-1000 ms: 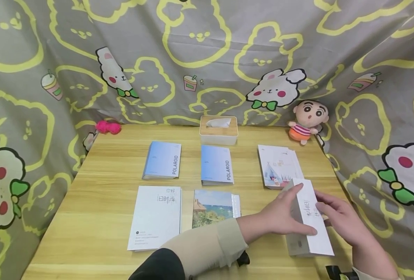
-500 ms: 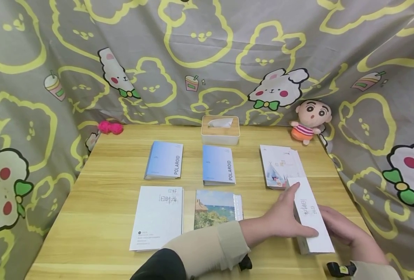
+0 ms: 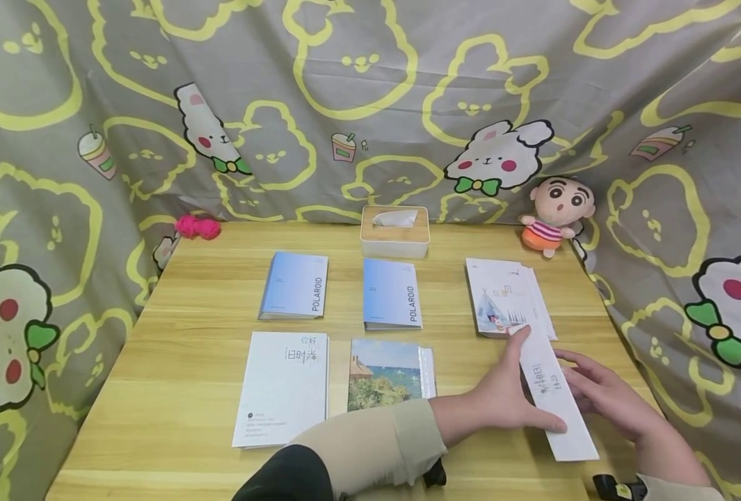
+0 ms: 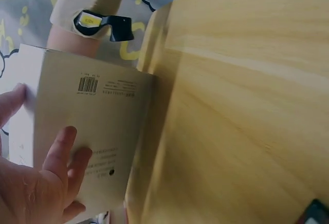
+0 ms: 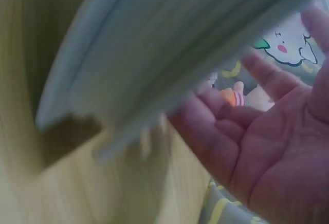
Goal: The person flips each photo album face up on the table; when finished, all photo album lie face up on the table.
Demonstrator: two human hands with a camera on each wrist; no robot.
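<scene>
A white photo album stands on edge at the table's right front, its spine with handwriting-like lettering facing up. My left hand spans it from the left, thumb on the near part of the spine and index finger at the far end. In the left wrist view, several fingers lie along the cover with the barcode. My right hand is at the album's right side, fingers loosely extended. In the right wrist view, its fingertips reach behind the blurred edge of the album's cover, partly hidden by it.
Two blue albums marked POLAROID, a white album and a seascape album lie on the table. An album with a tent picture lies just beyond the held one. Behind stand a tissue box and a plush doll.
The held album has turned so its left cover no longer shows in the head view. My right hand's fingers, mostly hidden half a second ago, show again beside the spine.
</scene>
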